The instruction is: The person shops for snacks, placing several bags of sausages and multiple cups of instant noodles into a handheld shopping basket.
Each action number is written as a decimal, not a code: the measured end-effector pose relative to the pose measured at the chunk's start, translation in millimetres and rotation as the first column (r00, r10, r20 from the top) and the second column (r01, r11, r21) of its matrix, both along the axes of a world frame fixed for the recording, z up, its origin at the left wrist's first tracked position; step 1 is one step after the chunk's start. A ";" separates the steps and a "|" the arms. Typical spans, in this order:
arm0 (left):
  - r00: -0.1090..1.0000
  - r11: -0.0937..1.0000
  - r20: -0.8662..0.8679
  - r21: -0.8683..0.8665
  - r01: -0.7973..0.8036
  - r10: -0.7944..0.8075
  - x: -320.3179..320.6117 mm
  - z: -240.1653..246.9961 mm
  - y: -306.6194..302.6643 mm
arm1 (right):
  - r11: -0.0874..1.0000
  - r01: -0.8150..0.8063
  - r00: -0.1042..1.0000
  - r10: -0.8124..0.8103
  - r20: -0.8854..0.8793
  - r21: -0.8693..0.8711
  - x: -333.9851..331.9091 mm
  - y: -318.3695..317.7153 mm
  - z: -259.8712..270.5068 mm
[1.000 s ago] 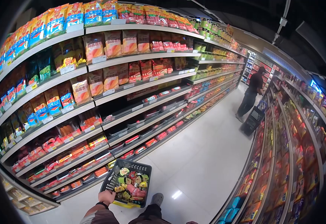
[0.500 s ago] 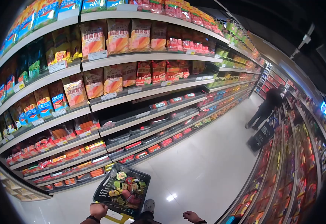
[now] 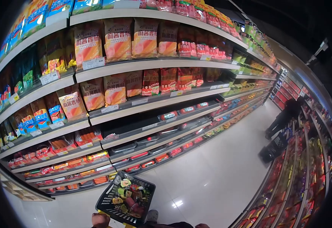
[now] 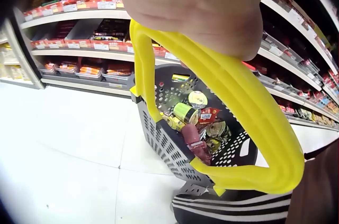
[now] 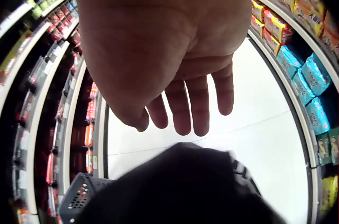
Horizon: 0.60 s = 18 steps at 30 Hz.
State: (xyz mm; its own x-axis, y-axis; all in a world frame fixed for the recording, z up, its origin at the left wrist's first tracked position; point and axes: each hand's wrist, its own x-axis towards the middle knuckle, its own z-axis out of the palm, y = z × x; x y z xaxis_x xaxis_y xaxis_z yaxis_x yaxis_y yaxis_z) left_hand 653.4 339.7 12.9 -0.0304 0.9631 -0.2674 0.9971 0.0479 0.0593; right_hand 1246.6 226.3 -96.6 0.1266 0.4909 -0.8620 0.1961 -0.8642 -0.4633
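Note:
My left hand (image 4: 196, 12) grips the thick yellow handle (image 4: 249, 99) of a dark grey shopping basket (image 3: 104, 197), carrying it low in front of my left leg. Inside lie several packaged foods: a green-labelled tub (image 4: 185, 112), a round pale-lidded tub (image 4: 197, 99), a red packet (image 4: 208, 115) and a pink sausage-like pack (image 4: 192, 135). In the right wrist view my right hand (image 5: 175, 44) hangs loose over the floor with nothing in it, fingers pointing down and slightly bent.
Tall shelves of bagged sausages (image 3: 117, 40) line the left side. Another snack shelf (image 3: 283, 190) runs along the right. Further up the white-floored aisle (image 3: 211, 167) stands a person in dark clothes (image 3: 285, 116), beside a dark basket (image 3: 274, 148).
The view has moved closer to the left shelves, and the far person appears further right. My right hand swung into view, then dropped to the lower edge. The left hand keeps hold of the basket.

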 end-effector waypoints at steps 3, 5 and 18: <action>0.999 0.994 0.006 0.095 -0.049 0.049 5.6 1.5 1.4 | 0.990 -0.059 0.998 0.060 0.004 -0.130 20.9 -1.0 -33.5; 0.988 0.984 0.035 0.088 -0.154 0.152 7.3 -7.4 1.6 | 0.985 -0.049 0.999 0.045 -0.023 -0.166 33.2 16.5 -37.5; 0.551 0.465 0.306 0.312 -0.829 0.777 67.9 -37.2 -17.4 | 0.865 -0.453 0.890 0.454 0.049 0.217 109.8 259.5 20.2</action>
